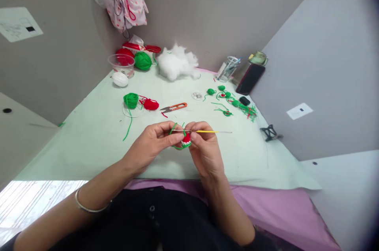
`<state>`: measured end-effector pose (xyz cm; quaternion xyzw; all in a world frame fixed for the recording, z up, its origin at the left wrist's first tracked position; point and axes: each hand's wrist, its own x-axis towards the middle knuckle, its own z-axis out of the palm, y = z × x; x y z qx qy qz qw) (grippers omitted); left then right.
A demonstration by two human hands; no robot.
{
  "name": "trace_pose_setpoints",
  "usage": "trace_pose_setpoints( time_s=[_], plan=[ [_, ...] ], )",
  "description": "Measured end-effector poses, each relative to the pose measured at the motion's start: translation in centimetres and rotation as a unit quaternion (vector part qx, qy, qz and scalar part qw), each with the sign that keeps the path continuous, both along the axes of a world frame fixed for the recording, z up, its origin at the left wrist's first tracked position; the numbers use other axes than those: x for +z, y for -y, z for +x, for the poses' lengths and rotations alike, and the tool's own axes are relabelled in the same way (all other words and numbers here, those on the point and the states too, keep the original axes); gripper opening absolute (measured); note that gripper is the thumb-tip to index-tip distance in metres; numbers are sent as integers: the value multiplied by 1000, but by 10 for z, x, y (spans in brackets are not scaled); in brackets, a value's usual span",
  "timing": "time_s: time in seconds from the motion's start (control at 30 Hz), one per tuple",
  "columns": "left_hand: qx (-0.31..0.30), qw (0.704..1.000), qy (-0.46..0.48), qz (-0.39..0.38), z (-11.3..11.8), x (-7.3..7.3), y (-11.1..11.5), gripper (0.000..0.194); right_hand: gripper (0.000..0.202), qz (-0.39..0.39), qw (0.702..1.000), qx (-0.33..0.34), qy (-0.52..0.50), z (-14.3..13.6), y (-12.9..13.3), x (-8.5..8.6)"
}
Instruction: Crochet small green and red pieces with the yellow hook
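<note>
Between my two hands is a small crochet piece (186,139), red with a white row and a green edge. My left hand (161,137) pinches its left side, with green yarn looped by the fingers. In my right hand (205,140) is a crochet hook (213,131) with a yellow handle, lying level, its metal tip pointing left across the top of the piece. My right thumb also touches the red part. Just beyond the hands lie orange thread snips (175,107) and a scrap of red yarn (164,115).
A green yarn ball (130,100) and a red yarn bundle (150,104) lie left of the snips. White stuffing (177,62) sits at the back. Small green crocheted pieces (235,103), a phone (250,79) and a black claw clip (270,133) are on the right.
</note>
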<state>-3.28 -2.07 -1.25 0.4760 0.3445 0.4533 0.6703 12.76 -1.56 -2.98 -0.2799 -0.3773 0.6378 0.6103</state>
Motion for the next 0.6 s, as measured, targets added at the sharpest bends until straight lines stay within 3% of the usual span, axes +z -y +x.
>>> trace_pose_setpoints(
  time_s=[0.13, 0.27, 0.33, 0.4, 0.47, 0.5, 0.6],
  plan=[
    [4, 1000, -4, 3, 0, 0, 0, 20, 19, 23, 1000, -18, 4, -2, 2, 3],
    [9, 994, -79, 73, -4, 5, -1, 13, 21, -10, 999, 46, -25, -1, 3, 4],
    [55, 969, -160, 178, -6, 8, -2, 10, 24, -38, 995, 86, -45, 0, 3, 3],
    [128, 918, -225, 299, -8, 9, -3, 14, 26, -61, 991, 107, -54, 1, 3, 1],
    [165, 889, -246, 349, -10, 9, -3, 15, 29, -75, 990, 109, -56, 1, 2, -2],
    [157, 899, -240, 331, -10, 8, -3, 12, 31, -78, 990, 105, -58, 0, 2, -3],
    [70, 965, -171, 184, -11, 6, -2, 7, 30, -74, 991, 86, -66, 0, 1, -3]
  ],
)
